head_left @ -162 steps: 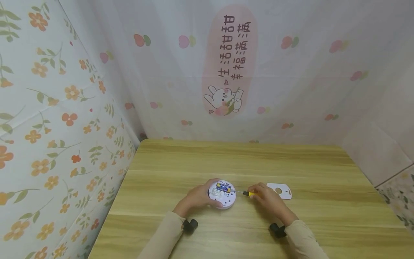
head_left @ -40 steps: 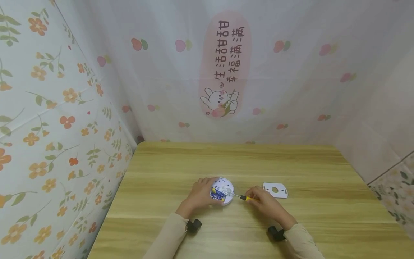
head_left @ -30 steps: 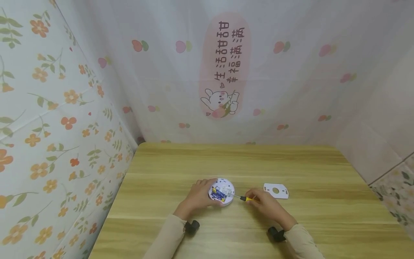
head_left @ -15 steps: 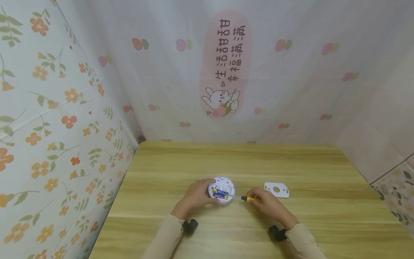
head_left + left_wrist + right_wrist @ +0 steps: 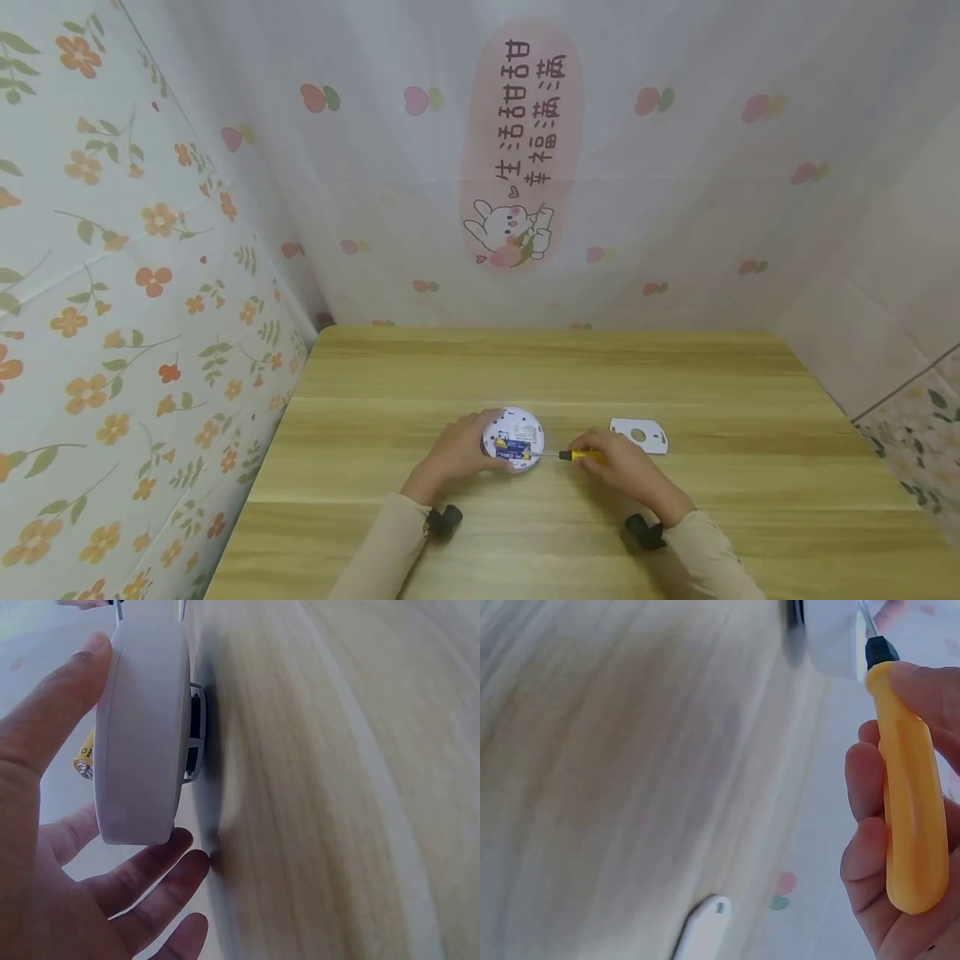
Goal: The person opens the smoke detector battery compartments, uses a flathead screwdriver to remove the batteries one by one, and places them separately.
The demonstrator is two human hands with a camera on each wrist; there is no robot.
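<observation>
With left-hand fingers (image 5: 142, 875) gripping the round white device (image 5: 529, 422) over the tabletop (image 5: 390, 375) and right-hand fingers (image 5: 865, 778) wrapped around the screwdriver (image 5: 915, 825), the step appears to be prying out the batteries (image 5: 513, 451), next calling for controlled leverage.

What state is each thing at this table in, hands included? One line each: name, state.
White device: held, open side up
Battery: exposed, one end sticking out
Screwdriver: gripped, tip near the battery, contact unclear
White plate: lying flat, not held
Left hand: gripping the device
Right hand: gripping the screwdriver
</observation>
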